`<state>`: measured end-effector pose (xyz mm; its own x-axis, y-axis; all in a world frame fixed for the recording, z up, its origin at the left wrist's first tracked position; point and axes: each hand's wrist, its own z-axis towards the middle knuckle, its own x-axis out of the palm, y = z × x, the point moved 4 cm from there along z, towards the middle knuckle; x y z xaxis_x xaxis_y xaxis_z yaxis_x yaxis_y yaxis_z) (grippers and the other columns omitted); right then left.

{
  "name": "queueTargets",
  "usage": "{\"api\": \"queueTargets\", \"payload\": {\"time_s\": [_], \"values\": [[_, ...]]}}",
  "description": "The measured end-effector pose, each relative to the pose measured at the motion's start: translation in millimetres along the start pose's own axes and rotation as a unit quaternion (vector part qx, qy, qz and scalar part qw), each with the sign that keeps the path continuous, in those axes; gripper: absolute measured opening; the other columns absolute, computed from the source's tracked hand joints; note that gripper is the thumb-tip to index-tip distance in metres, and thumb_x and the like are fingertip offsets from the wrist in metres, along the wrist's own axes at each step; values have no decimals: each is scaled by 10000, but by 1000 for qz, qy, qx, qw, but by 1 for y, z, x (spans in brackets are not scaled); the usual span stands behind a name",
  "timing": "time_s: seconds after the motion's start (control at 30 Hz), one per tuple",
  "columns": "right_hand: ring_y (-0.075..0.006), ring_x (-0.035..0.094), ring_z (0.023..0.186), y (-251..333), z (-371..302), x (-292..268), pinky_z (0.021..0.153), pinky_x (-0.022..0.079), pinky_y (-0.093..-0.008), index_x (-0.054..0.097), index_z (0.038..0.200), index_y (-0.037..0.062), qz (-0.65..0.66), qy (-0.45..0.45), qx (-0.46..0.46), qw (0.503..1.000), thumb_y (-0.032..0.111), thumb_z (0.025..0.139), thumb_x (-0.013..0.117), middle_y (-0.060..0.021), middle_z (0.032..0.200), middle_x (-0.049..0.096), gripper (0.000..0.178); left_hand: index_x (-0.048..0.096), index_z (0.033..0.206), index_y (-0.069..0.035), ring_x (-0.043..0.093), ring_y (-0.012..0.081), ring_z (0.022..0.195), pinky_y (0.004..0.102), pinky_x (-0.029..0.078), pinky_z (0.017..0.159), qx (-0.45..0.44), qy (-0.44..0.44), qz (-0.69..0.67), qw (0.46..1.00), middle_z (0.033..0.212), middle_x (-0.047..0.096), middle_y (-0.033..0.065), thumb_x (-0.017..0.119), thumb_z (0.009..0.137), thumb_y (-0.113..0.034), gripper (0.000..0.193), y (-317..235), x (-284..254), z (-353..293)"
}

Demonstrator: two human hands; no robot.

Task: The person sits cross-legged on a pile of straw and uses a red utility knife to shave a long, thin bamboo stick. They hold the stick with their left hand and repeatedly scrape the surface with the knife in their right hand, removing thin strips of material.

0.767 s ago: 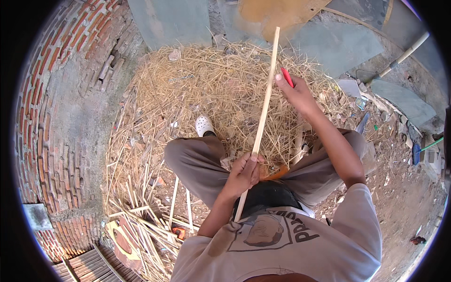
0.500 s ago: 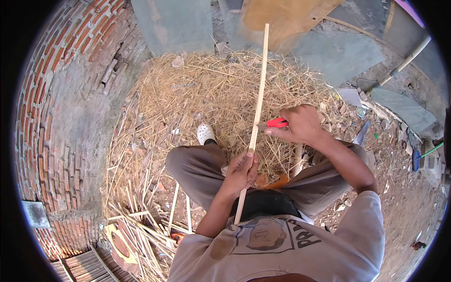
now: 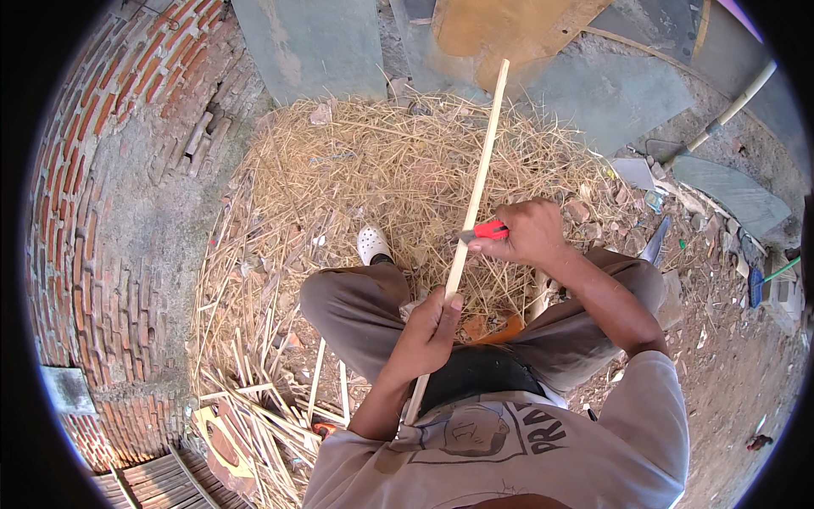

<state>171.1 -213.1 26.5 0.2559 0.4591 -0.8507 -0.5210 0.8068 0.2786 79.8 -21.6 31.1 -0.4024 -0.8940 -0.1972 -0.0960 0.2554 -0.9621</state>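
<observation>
1. pale wooden strip [image 3: 479, 191], its upper end now tipped further to the right than half a second ago; it slants up from the lap, away from the body.
2. the right hand [image 3: 536, 233] has come down from near the strip's top to about its middle, bringing the red-handled knife [image 3: 492, 230] with it; the blade [image 3: 467, 236] now meets the strip, though whether it bites is too small to tell.
3. that shift suggests, as a judgement, a stroke drawn along the strip toward the body.
4. the left hand [image 3: 428, 335] is closed around the strip's lower part, thumb lying along it, slightly nearer the body than half a second ago; the right hand's fingers are wrapped round the knife handle.
5. the strip runs through the left fist, above the black cover [image 3: 475, 375] on the lap, its lower end by the shirt [image 3: 500, 450]; its upper part stands over the straw-like shavings [image 3: 381, 161], beyond both hands.
</observation>
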Motion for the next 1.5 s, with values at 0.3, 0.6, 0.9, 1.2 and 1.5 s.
{"api": "queueTargets", "payload": {"time_s": [0.3, 0.6, 0.9, 1.2, 1.5], "values": [[-269, 567, 417, -33, 13, 4, 440, 463, -389, 601, 567, 86, -33, -44, 61, 997, 790, 727, 545, -97, 465, 529, 724, 442, 875, -41, 348, 68, 581, 274, 319, 507, -35, 17, -13, 999, 637, 359, -9, 470, 1008, -187, 199, -4, 9, -14], [-298, 559, 445, 2, -6, 12, 451, 431, -420, 593, 580, 72, 64, 40, 39, 996, 747, 760, 553, -97, 463, 503, 699, 412, 825, -111, 254, 86, 313, 222, 289, 416, -135, 33, -368, 919, 464, 294, -39, 339, 1042, -360, 338, 10, 13, -37], [-278, 556, 403, -10, 0, 6, 410, 428, -371, 587, 531, 93, 16, 28, 52, 998, 753, 726, 586, -90, 440, 521, 689, 413, 809, -111, 233, 90, 306, 239, 273, 425, -176, 38, -498, 848, 451, 291, -34, 351, 1039, -350, 337, 8, 25, -36], [-250, 539, 390, -1, 2, 6, 412, 423, -370, 591, 529, 91, 16, -13, -30, 999, 786, 694, 585, -73, 429, 494, 714, 417, 838, -113, 258, 59, 341, 217, 235, 372, -145, -10, -304, 942, 487, 307, -46, 412, 1028, -300, 266, -3, 21, -35], [-287, 551, 426, -32, 14, 4, 447, 442, -402, 600, 570, 90, 9, 8, 98, 995, 768, 757, 527, -92, 455, 503, 707, 415, 868, -98, 258, 46, 368, 208, 219, 346, -134, 6, -332, 934, 502, 302, -47, 424, 1025, -300, 256, -7, 22, -42]]}}
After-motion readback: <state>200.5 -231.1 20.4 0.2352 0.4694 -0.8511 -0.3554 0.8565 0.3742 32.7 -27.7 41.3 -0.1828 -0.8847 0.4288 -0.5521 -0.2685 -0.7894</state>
